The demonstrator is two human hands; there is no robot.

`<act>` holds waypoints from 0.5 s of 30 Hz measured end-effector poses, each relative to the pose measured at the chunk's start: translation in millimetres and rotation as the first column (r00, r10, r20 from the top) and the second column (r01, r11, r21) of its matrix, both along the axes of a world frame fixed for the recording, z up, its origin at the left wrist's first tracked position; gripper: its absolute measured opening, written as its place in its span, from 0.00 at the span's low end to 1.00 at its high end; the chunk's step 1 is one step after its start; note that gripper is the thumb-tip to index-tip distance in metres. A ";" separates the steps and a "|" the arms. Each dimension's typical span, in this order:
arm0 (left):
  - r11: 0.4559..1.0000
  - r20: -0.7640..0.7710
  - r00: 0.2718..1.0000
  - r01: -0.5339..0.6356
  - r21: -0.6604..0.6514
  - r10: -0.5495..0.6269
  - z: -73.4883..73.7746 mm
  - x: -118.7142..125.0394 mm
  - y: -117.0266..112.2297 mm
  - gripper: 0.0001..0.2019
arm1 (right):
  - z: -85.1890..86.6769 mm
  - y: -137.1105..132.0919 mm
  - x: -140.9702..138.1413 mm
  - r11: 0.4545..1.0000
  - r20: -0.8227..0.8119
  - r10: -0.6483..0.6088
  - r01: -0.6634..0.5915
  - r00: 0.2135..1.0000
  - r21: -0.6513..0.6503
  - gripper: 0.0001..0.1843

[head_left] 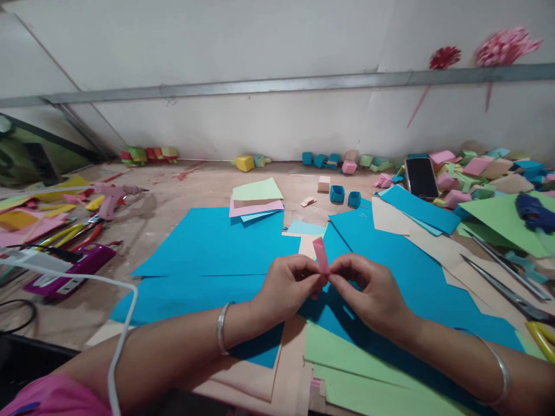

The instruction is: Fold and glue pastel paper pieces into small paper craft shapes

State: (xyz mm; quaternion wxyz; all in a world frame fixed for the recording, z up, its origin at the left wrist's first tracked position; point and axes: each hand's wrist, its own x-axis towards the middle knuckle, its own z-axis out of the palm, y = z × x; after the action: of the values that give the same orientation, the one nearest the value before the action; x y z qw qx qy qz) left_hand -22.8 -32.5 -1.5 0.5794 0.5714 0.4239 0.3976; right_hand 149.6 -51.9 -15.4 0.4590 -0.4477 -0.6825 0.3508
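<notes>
Between my two hands, above the blue paper sheets, stands a small folded pink paper strip. My left hand pinches its lower end from the left, thumb against forefinger. From the other side my right hand pinches the same lower end. The fingertips of both hands nearly meet there and cover the strip's bottom. Its upper part sticks up, tilted slightly left. Beyond the hands lie two small open blue paper boxes, a cream paper cube and a small curled paper piece.
At left are a pink glue gun, a purple power strip and a white cable crossing over my left forearm. Scissors, a phone and piled paper boxes lie right. Green sheets lie in front.
</notes>
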 end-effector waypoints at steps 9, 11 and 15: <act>0.995 0.082 0.995 0.060 -0.084 -0.053 -1.1 -2.7 2.8 0.07 | 3.9 1.9 -0.3 0.999 -0.024 0.012 -0.013 1.000 -0.047 0.03; 0.996 0.095 0.995 0.042 -0.082 -0.034 -1.0 -1.6 2.5 0.07 | 4.0 3.4 -0.5 0.995 -0.091 0.013 -0.022 0.996 -0.093 0.02; 0.989 0.140 0.990 0.053 -0.137 -0.034 0.8 -0.7 3.0 0.09 | 6.7 4.5 -1.1 0.976 -0.218 0.013 -0.060 0.976 -0.209 0.02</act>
State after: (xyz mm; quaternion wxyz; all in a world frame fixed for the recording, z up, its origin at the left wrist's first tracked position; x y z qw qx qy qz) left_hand -23.5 -29.5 -0.7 0.6546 0.5096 0.3974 0.3922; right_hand 148.6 -47.4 -8.7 0.4728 -0.4412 -0.5952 0.4769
